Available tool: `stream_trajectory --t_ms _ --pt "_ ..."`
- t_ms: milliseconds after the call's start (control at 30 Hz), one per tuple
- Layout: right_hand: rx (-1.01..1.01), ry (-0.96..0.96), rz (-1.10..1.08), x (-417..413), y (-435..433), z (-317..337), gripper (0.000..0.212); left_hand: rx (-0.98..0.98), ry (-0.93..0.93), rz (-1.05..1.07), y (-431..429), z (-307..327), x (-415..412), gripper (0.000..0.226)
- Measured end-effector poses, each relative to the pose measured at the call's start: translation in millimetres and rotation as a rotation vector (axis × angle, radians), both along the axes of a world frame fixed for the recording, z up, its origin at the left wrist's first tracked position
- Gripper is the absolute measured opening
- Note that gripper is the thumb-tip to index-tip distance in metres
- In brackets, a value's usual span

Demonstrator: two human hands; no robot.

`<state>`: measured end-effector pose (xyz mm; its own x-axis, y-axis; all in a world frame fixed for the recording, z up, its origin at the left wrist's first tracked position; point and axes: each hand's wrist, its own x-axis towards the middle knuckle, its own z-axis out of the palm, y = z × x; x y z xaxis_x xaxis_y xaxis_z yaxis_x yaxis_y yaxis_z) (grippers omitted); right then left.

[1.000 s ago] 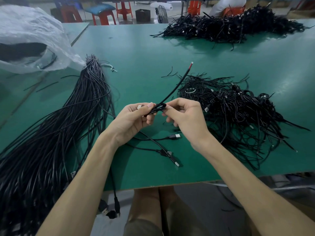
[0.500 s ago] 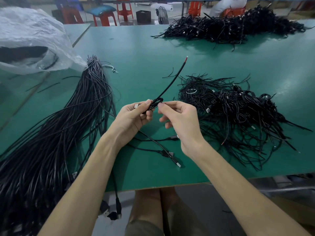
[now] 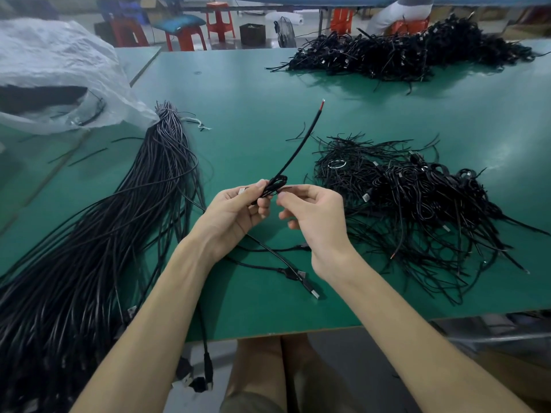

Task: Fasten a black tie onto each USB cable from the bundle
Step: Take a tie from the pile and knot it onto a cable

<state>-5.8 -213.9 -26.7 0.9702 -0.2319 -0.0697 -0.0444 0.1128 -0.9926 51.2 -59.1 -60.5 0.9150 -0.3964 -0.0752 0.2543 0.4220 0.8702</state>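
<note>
Losing the loop is the likeliest fault from here. The folded USB cable (image 3: 275, 186) looks springy, and if the left thumb eases before the tie is cinched, the coil would probably spring open and the wrap would have to start over. A tie drawn round only part of the loop would likewise leave strands loose.

Left hand (image 3: 235, 210): fingers curled, with thumb and forefinger clamping the small coil at its lower side. A pale USB plug (image 3: 242, 191) shows just beside the thumb.

Right hand (image 3: 316, 216): thumb and forefinger are closed in a fine pinch on a thin dark strand at the coil's right edge, most likely the black tie (image 3: 285, 189), though it is too slender to be sure. The other fingers curl loosely beneath.

From the coil the cable's free end rises up and to the right to a red-stripped tip (image 3: 323, 102). Both hands hover above the green table (image 3: 253, 99), and a few loose plugged cables (image 3: 301, 275) lie beneath them.

To the left, the long bundle (image 3: 119, 234) runs toward a plastic bag (image 3: 59, 70). A tangled heap of cables (image 3: 417, 198) lies to the right, and a further heap (image 3: 402, 52) sits at the table's far edge.
</note>
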Motion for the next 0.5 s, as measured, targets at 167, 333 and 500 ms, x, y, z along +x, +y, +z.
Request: stream_trajectory --t_ms 167,333,500 --pt "-0.133 -0.131 -0.052 2.0 4.2 -8.0 0.010 -0.047 0.073 0.011 0.5 -0.3 1.9 0.029" --pt "-0.530 -0.403 -0.117 2.6 5.7 -16.8 0.004 -0.101 0.154 -0.036 0.4 -0.4 2.4 0.023" --pt "-1.124 -0.850 -0.227 6.0 -3.8 -22.1 0.008 -0.119 0.164 -0.087 2.6 -1.2 2.5 0.026"
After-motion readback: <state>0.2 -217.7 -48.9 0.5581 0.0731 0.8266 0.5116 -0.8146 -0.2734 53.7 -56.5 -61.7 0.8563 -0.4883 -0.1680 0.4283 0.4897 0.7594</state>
